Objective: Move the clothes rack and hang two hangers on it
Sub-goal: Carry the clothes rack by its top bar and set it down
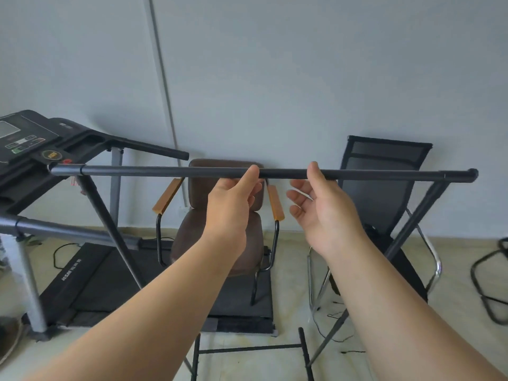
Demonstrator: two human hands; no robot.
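Clothes rack (165, 171) stands on pale tiled floor (357, 320) before grey wall, treadmill (41, 149) left, brown chair (220, 229) behind. Left hand (232, 204) pinches top bar; right hand (321, 207) spread loose, thumb touching bar.

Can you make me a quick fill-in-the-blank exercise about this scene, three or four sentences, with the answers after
1. Both hands reach up to the top bar of the clothes ____.
2. The armrests of the brown chair behind the bar are made of ____.
3. The exercise machine at the left is a ____.
4. The number of hangers on the top bar is ____.

Answers: rack; wood; treadmill; zero
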